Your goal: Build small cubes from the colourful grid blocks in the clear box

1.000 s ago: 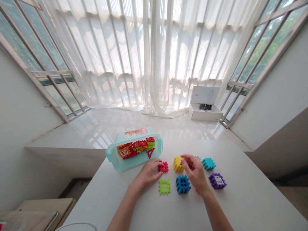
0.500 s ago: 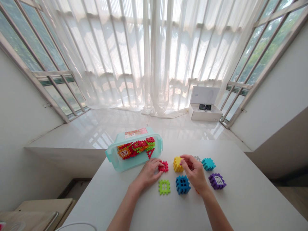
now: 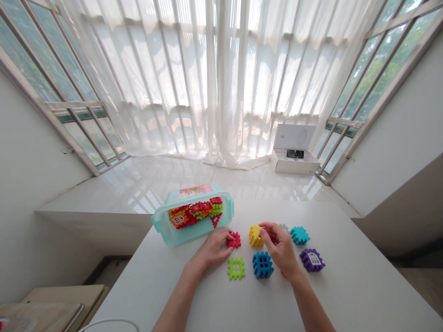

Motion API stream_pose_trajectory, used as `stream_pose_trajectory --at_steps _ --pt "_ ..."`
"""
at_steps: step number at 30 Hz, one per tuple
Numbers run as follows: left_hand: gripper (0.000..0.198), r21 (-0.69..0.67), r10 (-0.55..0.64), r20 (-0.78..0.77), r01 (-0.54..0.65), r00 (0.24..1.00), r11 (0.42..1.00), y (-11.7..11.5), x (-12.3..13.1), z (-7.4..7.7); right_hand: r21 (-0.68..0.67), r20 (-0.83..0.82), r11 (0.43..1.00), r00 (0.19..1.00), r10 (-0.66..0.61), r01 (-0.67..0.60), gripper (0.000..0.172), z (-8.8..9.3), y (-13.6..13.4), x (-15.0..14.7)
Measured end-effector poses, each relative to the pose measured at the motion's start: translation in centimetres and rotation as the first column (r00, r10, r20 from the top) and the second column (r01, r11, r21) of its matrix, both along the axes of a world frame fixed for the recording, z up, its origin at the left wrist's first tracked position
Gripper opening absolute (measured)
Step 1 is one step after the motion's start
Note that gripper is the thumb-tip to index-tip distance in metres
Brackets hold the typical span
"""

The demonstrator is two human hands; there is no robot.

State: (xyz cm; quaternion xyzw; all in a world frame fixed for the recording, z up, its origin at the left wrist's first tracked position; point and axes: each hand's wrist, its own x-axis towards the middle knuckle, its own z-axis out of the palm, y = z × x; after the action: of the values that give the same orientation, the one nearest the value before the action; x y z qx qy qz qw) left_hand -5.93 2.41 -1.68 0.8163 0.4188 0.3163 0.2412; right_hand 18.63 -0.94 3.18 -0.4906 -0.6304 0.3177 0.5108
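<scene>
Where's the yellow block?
The yellow block is right of centre in the head view, on the table, behind the blue block, by the right hand.

Far tile is showing red, near tile lime, tub aqua; purple stack is bearing white lattice.

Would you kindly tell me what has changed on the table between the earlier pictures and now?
Very little: the left hand and the red window piece at its fingertips seem to have shifted slightly left. I see nothing newly grasped or released. The right hand stays at the yellow toothed stack; the green window piece, blue window stack and teal bin look unmoved.
</scene>
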Motion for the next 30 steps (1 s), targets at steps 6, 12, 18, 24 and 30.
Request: stream_pose_trajectory --at_steps 6,12,18,24,30 --pt "0.016 -0.005 -0.032 -0.002 0.032 0.999 0.999 -0.12 0.21 0.08 0.006 0.007 1.0 1.0 -0.004 0.004 0.027 0.0 0.06 -0.05" --pt "0.031 -0.002 -0.018 -0.042 0.018 0.999 1.0 -0.18 0.34 0.01 0.007 0.019 1.0 1.0 -0.006 0.005 0.027 0.12 0.06 -0.04" --pt "0.027 0.034 -0.005 -0.077 0.008 0.997 0.999 -0.14 0.51 0.14 0.013 0.029 1.0 1.0 -0.011 0.011 0.027 0.32 -0.12 -0.15" --pt "0.024 0.062 0.041 -0.11 -0.034 0.993 0.998 0.0 0.55 -0.28 0.021 0.037 1.0 0.999 -0.016 0.015 0.027 0.46 -0.14 -0.17" --pt "0.036 0.046 0.034 -0.051 -0.032 0.998 0.998 0.05 0.34 -0.27 0.028 0.039 0.999 0.999 -0.02 0.019 0.028 0.27 0.01 -0.06"
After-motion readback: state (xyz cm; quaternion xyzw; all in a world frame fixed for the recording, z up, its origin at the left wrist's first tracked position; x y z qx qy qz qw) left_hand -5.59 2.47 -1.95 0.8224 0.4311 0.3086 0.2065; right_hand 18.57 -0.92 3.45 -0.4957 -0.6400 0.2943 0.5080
